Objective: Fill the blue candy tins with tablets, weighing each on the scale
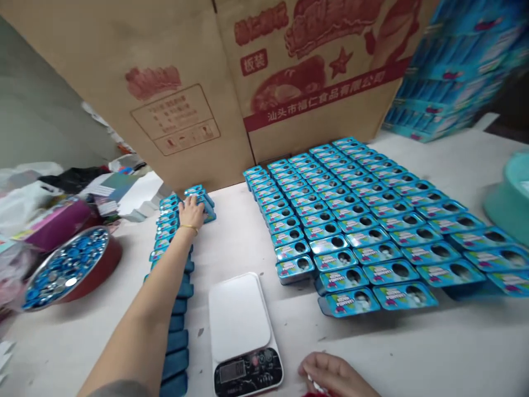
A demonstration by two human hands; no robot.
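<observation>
My left hand (pixel 192 213), wearing a thin bracelet, reaches to the far end of the left column. Its fingers are closed on a small blue box (pixel 210 208) standing beside that column. Several similar boxes (pixel 168 214) stand in the column, partly hidden by my forearm. My right hand (pixel 333 375) is low at the front edge, fingers curled together. A small white bit shows at its fingertips with something red below; I cannot make out what it is. Between the hands lies a white kitchen scale (pixel 239 320) with its pan bare.
Rows of blue boxes with round holes (pixel 330 198) cover the right side. A large printed carton (pixel 185 82) stands behind. At left are a red bowl (pixel 111 259) of blue-and-silver pieces and a purple box (pixel 58 223). Stacked blue cartons (pixel 450 77) and a teal tub (pixel 506 193) are right.
</observation>
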